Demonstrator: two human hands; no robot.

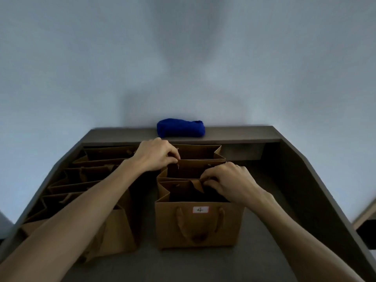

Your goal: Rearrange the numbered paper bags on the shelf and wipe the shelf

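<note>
Brown paper bags stand in two rows on a dark grey shelf (274, 200). The front bag of the right row (199, 226) carries a white label reading 4. Behind it stands a middle bag (189, 169), and a third bag (197, 152) is at the back. My left hand (156, 157) pinches the far top edge of the middle bag. My right hand (227, 183) pinches the paper edge between the middle bag and bag 4. Several bags (85, 180) form the left row, partly hidden under my left forearm. A folded blue cloth (181, 128) lies on the shelf's top ledge.
A pale wall rises behind the shelf. Bare shelf surface lies to the right of bag 4 and in front of it. The shelf's raised side wall (325, 190) runs along the right. A dark object (366, 235) sits past the right edge.
</note>
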